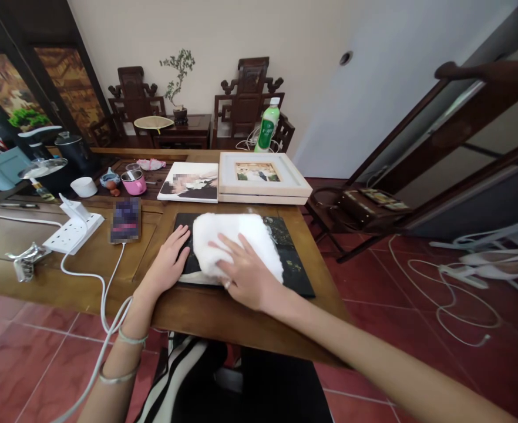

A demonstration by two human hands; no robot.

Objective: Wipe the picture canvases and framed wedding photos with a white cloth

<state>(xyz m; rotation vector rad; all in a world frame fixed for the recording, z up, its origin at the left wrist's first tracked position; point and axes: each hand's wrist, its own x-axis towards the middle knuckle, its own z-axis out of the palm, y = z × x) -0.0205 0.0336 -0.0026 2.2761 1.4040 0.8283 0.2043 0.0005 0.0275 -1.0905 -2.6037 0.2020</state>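
Note:
A fluffy white cloth [259,244] lies bunched over a flat black board [296,273] on the wooden table. My right hand [248,273], with a ring on one finger, rests on top of the cloth, its fingers spread and pressing into the pile. Part of the cloth's near left corner is folded up beside the thumb. My left hand [171,261] lies flat at the board's left edge, fingers stretched out and holding nothing. Gold-coloured specks and a pale pattern show on the uncovered right side of the board. Its middle is hidden beneath the cloth.
Behind the board stand a framed photo [292,176], a photo panel [208,188] and a green bottle [268,126]. Leftward are a phone [124,220], a white power strip [74,232] with cables, a pink cup [134,183] and a pot [50,173]. The table's edge [325,276] is close on the right.

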